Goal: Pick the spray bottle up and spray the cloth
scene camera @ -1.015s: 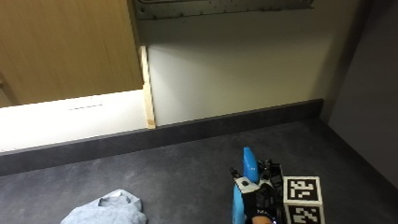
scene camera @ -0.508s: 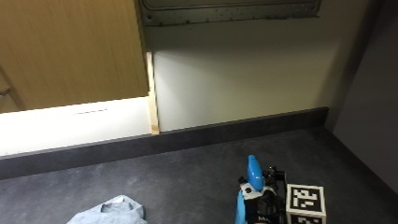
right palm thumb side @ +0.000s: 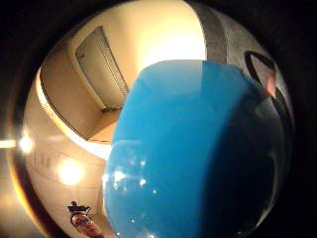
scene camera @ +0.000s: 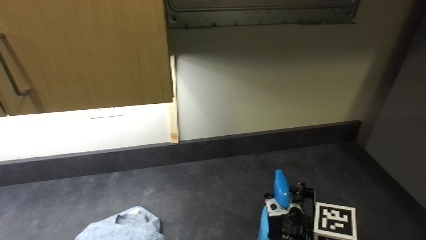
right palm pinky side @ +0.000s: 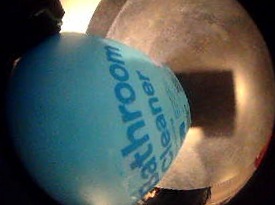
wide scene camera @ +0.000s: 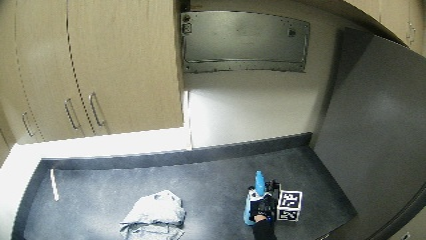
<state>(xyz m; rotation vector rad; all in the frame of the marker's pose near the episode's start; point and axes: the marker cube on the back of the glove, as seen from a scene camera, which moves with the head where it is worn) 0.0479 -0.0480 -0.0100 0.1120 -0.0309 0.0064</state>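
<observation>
A blue spray bottle [scene camera: 280,192] stands upright at the right front of the dark countertop [scene camera: 200,185], its nozzle uppermost. My gloved right hand [scene camera: 293,225] grips its body from behind. In the wide outside view the bottle [wide scene camera: 257,192] and the hand [wide scene camera: 263,216] sit right of a crumpled light blue-grey cloth [wide scene camera: 154,212]. The cloth [scene camera: 123,226] lies flat on the counter, well left of the bottle. The bottle's blue body, printed "bathroom cleaner" [right palm pinky side: 100,127], fills the little finger side palm view and also the thumb side palm view [right palm thumb side: 198,153]. I cannot tell whether its base touches the counter.
A wooden wall cupboard [scene camera: 80,50] hangs over the back left, and a metal panel [wide scene camera: 245,42] is above the white back wall. A dark side wall [wide scene camera: 373,150] closes the right end. A white strip [wide scene camera: 52,184] lies at the counter's far left.
The whole outside picture has shifted a little, so its camera moved. The hand holds the bottle as before, upright and in about the same place right of the cloth.
</observation>
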